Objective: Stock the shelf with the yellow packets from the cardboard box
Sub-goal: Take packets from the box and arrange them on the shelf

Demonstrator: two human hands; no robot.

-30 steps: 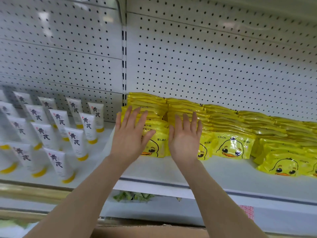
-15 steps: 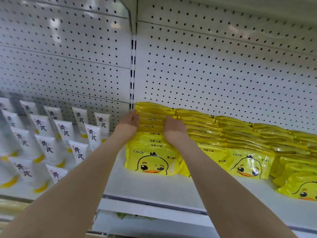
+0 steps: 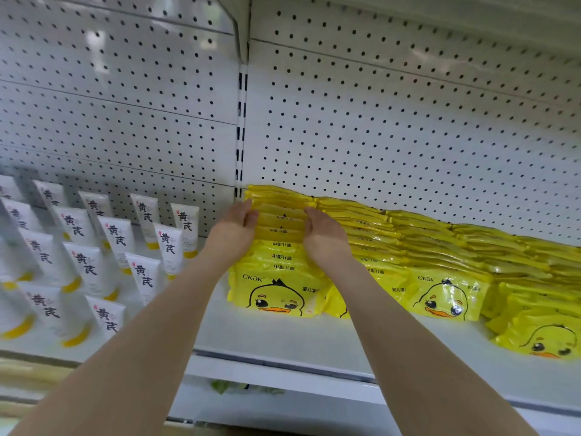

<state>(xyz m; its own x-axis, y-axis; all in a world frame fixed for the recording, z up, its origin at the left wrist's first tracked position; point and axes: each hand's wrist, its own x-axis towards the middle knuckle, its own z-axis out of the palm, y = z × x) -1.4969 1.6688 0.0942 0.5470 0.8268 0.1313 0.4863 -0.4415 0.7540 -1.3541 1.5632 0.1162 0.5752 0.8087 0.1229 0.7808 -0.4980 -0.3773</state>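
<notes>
Yellow packets with a duck face stand in rows on the white shelf (image 3: 283, 338). The leftmost row of yellow packets (image 3: 278, 247) runs from the shelf front back to the pegboard. My left hand (image 3: 235, 226) lies against that row's left side, fingers reaching towards the back. My right hand (image 3: 325, 236) presses on the row's right side, between it and the neighbouring row (image 3: 371, 243). Both hands are flat against the packets with fingers fairly straight. The cardboard box is out of view.
White tubes with yellow caps (image 3: 94, 256) fill the shelf section to the left. More yellow packet rows (image 3: 503, 265) stretch to the right. Perforated white back panels (image 3: 393, 127) rise behind. A bare strip of shelf lies in front of the packets.
My hands moved from the front faces of the packets to the two sides of the leftmost row and reached farther back. The camera moved closer and tilted up.
</notes>
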